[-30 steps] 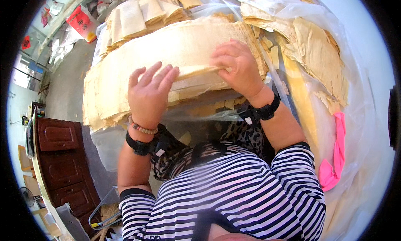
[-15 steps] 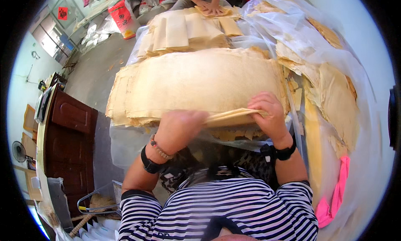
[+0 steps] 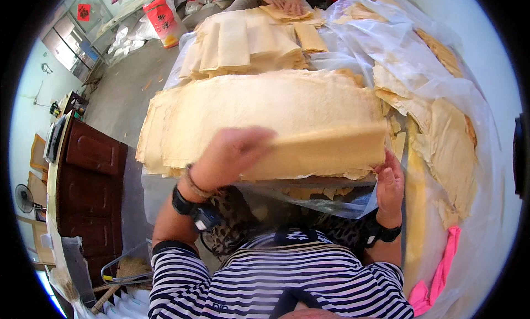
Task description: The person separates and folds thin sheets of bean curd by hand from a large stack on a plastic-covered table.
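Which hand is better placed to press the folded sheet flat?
Probably the left hand: it lies on top of the folded sheet, while the right hand grips its near right edge.
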Available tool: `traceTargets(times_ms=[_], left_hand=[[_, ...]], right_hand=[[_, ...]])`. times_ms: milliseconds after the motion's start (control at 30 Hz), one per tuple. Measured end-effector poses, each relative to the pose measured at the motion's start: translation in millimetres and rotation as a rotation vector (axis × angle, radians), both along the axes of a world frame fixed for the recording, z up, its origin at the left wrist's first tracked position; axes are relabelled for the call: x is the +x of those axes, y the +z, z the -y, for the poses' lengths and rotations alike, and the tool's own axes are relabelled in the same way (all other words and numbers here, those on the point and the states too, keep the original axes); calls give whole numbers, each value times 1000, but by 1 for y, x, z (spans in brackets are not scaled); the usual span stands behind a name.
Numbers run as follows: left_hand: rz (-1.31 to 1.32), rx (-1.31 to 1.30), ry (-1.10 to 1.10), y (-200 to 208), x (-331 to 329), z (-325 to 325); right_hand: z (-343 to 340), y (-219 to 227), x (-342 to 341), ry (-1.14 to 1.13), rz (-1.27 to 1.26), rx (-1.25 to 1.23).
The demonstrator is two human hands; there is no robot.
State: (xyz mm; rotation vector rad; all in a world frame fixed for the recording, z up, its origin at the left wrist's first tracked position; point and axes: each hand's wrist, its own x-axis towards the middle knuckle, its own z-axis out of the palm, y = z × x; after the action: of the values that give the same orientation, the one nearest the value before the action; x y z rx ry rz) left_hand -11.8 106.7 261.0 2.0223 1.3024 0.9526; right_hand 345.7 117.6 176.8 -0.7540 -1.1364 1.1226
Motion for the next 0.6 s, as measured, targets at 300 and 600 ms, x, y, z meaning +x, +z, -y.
traceTargets(times_ms=[300, 600], left_hand=[[699, 71, 317, 29, -92, -166], [86, 36, 742, -73, -168, -195]], right_hand=[[24, -22, 20, 287, 186, -256], [41, -43, -13, 811, 338, -577]])
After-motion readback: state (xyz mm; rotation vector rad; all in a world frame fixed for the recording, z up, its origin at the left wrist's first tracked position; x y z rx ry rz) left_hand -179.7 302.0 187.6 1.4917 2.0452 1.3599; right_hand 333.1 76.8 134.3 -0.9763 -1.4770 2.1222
